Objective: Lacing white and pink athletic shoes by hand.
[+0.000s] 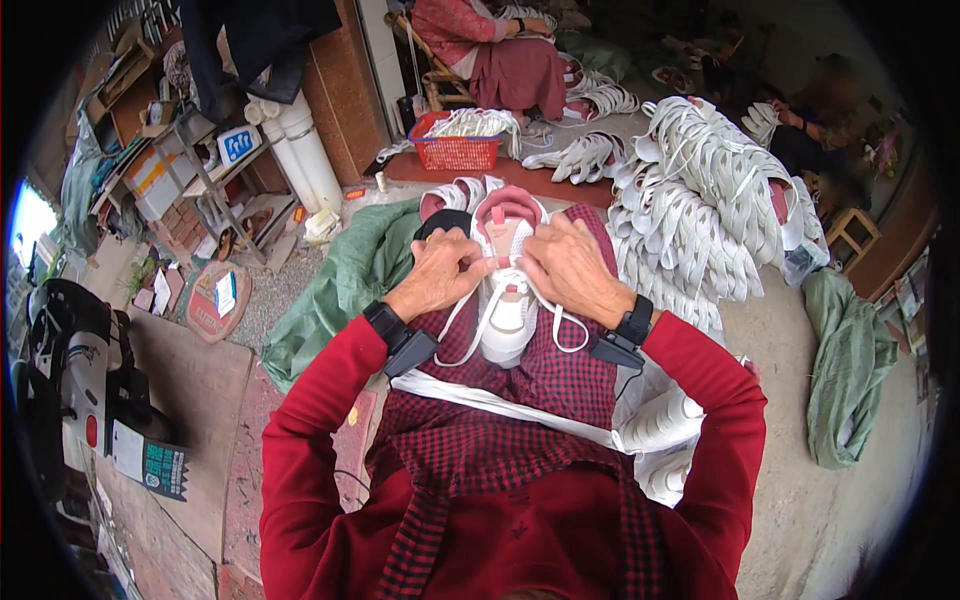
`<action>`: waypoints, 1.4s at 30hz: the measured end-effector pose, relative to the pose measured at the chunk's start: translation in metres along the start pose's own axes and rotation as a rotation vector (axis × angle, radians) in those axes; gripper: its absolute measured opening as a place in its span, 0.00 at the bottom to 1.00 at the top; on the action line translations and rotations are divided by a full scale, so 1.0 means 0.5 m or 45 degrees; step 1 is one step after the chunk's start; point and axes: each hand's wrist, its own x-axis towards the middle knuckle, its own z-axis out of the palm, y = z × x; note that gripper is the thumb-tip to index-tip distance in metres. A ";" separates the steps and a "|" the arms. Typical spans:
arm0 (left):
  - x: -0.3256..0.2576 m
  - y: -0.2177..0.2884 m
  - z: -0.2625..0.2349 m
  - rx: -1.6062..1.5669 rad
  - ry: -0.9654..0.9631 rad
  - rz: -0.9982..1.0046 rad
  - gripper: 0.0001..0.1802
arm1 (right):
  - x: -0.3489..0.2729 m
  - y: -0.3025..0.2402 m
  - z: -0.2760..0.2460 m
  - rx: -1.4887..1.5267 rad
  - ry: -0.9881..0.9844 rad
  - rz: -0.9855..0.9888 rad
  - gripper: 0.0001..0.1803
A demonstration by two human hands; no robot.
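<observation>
From the head camera, your left hand (440,272) and right hand (568,268) meet over a white lace-up sports shoe with a pink lining (506,290) that rests on your lap, on the red-and-black checked cloth apron (520,400). The shoe's pink-lined opening lies just beyond your fingertips and the rest of it runs back toward your body below your wrists. Your left fingers are pinched together on a white shoelace (490,263) at the tongue; your right fingers curl close over the same spot, though what exactly they grip is hidden under the knuckles. Loose loops of lace hang to either side below your palms. The middle of the shoe is covered by both hands. Past your right fingers rises a large heap of white shoe uppers (700,190); beyond your left fingers sits a red plastic basket (455,150).
</observation>
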 end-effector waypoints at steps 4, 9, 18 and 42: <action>0.007 -0.014 -0.001 -0.325 -0.020 0.038 0.17 | 0.028 0.020 -0.011 0.563 -0.203 0.300 0.13; 0.010 -0.015 -0.011 -0.315 -0.101 -0.058 0.14 | 0.033 0.031 -0.010 0.375 -0.190 0.199 0.14; -0.251 -0.365 -0.135 0.080 0.369 -0.544 0.12 | -0.130 0.325 -0.064 -0.375 -0.022 0.508 0.13; -0.024 0.029 0.016 -0.145 0.288 0.208 0.13 | -0.005 0.054 -0.028 0.376 -0.259 -0.162 0.09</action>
